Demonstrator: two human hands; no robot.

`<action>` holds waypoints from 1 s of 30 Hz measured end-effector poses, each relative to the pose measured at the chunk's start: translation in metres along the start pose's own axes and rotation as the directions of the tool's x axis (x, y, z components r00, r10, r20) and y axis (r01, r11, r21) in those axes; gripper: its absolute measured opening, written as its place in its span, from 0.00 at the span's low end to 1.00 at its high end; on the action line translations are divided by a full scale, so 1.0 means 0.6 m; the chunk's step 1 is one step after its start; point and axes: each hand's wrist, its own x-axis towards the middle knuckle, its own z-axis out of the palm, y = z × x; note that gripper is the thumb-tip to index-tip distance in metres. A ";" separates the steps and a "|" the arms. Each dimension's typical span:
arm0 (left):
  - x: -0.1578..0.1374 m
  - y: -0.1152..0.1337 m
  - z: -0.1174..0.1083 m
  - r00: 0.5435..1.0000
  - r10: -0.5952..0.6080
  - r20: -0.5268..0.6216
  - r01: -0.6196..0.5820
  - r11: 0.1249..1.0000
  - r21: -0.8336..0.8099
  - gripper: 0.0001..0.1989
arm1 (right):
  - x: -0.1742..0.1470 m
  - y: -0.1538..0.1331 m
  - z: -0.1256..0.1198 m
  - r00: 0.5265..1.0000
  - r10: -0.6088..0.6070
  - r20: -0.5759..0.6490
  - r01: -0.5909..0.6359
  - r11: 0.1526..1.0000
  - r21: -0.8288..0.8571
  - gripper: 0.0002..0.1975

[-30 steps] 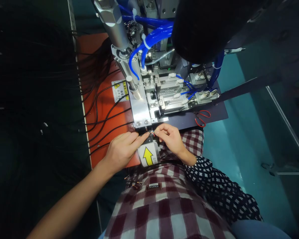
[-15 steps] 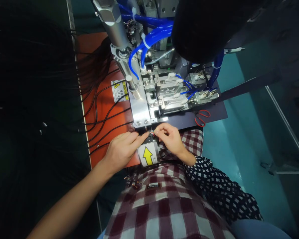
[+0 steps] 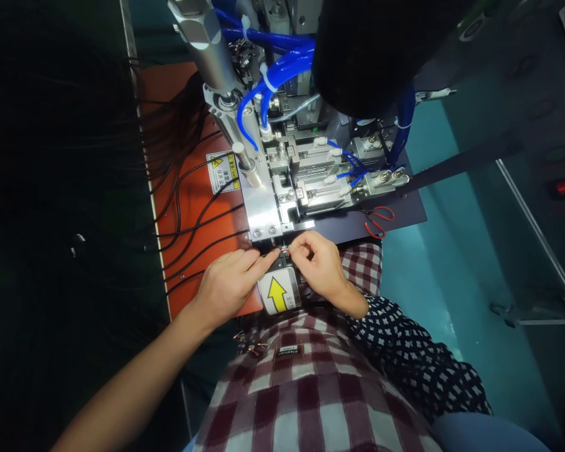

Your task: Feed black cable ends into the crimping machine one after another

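Since the earlier frame, our view slides a little so that the machine (image 3: 311,204) sits slightly farther left, while both hands stay at the same spot by its front edge. We see the right hand (image 3: 322,267) pinching a small piece (image 3: 285,250) with a touch of red between thumb and index finger. The left hand (image 3: 228,282) has curled fingers and its index finger reaching to that piece from the other side; we cannot tell whether it grips anything. The piece lies between the fingertips, just in front of the metal plate (image 3: 262,213).

Just below the fingers we find a white label (image 3: 279,292) with a yellow arrow and sideways characters; we make out 运行, the rest unclear. On the orange tabletop (image 3: 228,225) is a warning label (image 3: 223,172) with a yellow triangle and strip, where we read 保养设, partly crossed by black cables (image 3: 195,221). On the checked apron (image 3: 311,402), a dark patch (image 3: 289,352) seems to read "Fashion"; its smaller line is too small for us. Red-handled scissors (image 3: 374,213) lie to the right of the machine.
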 end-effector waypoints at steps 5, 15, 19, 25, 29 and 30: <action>0.000 -0.001 0.001 1.000 0.014 -0.007 -0.014 1.000 -0.007 0.16 | 0.003 0.019 0.007 0.981 0.149 0.124 -0.177 0.950 0.257 0.05; 0.002 -0.003 -0.001 0.999 0.028 -0.039 -0.028 1.000 -0.010 0.16 | 0.008 0.032 0.011 0.960 0.164 0.227 -0.260 0.821 0.508 0.06; 0.001 -0.005 0.002 0.998 0.043 -0.041 -0.043 0.999 0.001 0.16 | 0.011 0.036 0.010 0.957 0.146 0.252 -0.259 0.822 0.507 0.07; 0.001 -0.007 0.000 0.998 0.059 -0.026 -0.058 0.998 0.033 0.16 | 0.012 0.036 0.006 0.977 0.060 0.205 -0.136 0.914 0.382 0.04; 0.004 -0.003 -0.004 0.998 0.065 -0.009 -0.064 0.994 0.085 0.15 | 0.006 0.017 0.000 0.993 -0.097 0.071 0.090 0.991 0.102 0.05; 0.004 -0.002 -0.005 0.998 0.063 -0.002 -0.062 0.994 0.095 0.15 | 0.004 0.013 -0.001 0.990 -0.131 0.053 0.129 0.991 0.044 0.05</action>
